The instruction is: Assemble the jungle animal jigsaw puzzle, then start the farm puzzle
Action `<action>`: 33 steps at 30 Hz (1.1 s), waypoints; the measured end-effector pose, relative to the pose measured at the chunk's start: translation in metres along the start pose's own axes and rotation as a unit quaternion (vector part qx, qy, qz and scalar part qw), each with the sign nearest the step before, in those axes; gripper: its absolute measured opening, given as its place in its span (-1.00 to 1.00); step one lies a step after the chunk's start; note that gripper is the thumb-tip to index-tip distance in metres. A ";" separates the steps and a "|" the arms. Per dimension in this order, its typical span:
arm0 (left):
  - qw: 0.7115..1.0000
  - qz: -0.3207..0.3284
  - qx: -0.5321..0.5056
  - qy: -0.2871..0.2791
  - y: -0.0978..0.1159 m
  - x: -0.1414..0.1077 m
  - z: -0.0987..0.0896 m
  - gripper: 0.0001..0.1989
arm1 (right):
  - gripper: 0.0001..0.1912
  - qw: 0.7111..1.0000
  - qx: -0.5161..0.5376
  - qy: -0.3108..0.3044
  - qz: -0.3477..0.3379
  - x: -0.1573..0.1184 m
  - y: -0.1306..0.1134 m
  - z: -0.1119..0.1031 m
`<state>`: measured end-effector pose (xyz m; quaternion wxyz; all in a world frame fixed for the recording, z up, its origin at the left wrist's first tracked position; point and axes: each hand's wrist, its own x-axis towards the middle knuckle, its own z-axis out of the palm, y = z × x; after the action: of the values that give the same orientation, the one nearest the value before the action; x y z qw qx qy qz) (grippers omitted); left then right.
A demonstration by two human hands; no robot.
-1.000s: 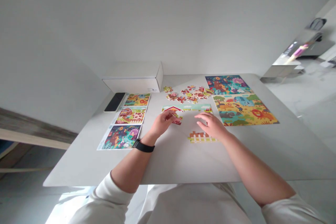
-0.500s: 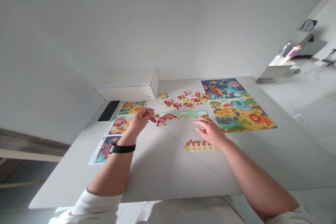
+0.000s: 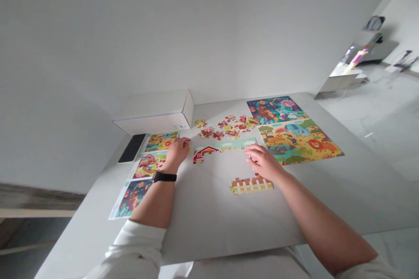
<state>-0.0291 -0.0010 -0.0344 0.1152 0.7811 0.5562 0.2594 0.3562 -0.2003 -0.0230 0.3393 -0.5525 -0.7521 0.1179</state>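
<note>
My left hand [image 3: 177, 153] is closed on a puzzle piece almost hidden behind the fingers, with only a sliver of yellow showing. It is just left of the joined top strip [image 3: 229, 144], which has a red barn roof at its left end. Over the right side of the puzzle hovers my right hand [image 3: 263, 163], fingers apart and holding nothing. Below it lies a joined fence section [image 3: 251, 186], brown above and yellow-green at the bottom. Part of the puzzle's right edge is hidden by that hand. Loose puzzle pieces [image 3: 240, 127] are heaped behind the top strip.
On the left lies a reference sheet [image 3: 131, 198] with three pictures, beside a black phone [image 3: 132, 148]. A white box [image 3: 152, 117] stands against the wall. Two finished puzzles, one dark blue [image 3: 275, 110] and one yellow [image 3: 299, 141], are at the right on the white table [image 3: 209, 226].
My left hand has moved left, away from the barn roof, and its piece is now mostly hidden. My right hand has shifted slightly and stays open. The camera view has tilted a little.
</note>
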 end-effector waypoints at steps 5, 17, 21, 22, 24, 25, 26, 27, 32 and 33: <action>0.998 -0.011 0.040 0.050 0.004 -0.010 0.002 -0.69 | -0.73 1.000 -0.003 0.006 0.002 0.000 0.002 0.003; 0.993 0.118 -0.024 0.005 0.030 -0.019 0.007 -0.70 | -0.74 0.995 -0.068 0.066 0.042 0.006 0.006 -0.011; 0.989 0.142 -0.038 -0.015 0.036 -0.020 0.007 -0.71 | -0.73 0.989 -0.114 0.059 0.072 0.024 0.020 -0.032; 0.989 0.144 -0.040 -0.020 0.037 -0.020 0.007 -0.72 | -0.73 0.988 -0.121 0.054 0.081 0.031 0.024 -0.037; 0.988 0.146 -0.041 -0.025 0.037 -0.020 0.007 -0.73 | -0.71 0.985 -0.133 0.036 0.103 0.046 0.032 -0.045; 0.988 0.147 -0.041 -0.026 0.038 -0.019 0.008 -0.73 | -0.71 0.983 -0.140 0.025 0.114 0.056 0.037 -0.048; 0.988 0.148 -0.042 -0.026 0.038 -0.019 0.008 -0.73 | -0.70 0.981 -0.148 0.015 0.126 0.066 0.041 -0.051; 0.988 0.148 -0.043 -0.024 0.037 -0.019 0.008 -0.73 | -0.69 0.978 -0.158 0.002 0.138 0.077 0.046 -0.052; 0.988 0.149 -0.044 -0.020 0.036 -0.019 0.011 -0.74 | -0.68 0.965 -0.189 -0.050 0.177 0.137 0.060 -0.046; 0.988 0.150 -0.044 -0.019 0.036 -0.019 0.012 -0.75 | -0.68 0.965 -0.189 -0.054 0.176 0.146 0.060 -0.041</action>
<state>0.0018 -0.0301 -0.0328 0.1201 0.8546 0.4184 0.2830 0.4045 -0.0535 0.0297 0.1613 -0.7229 -0.6690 0.0615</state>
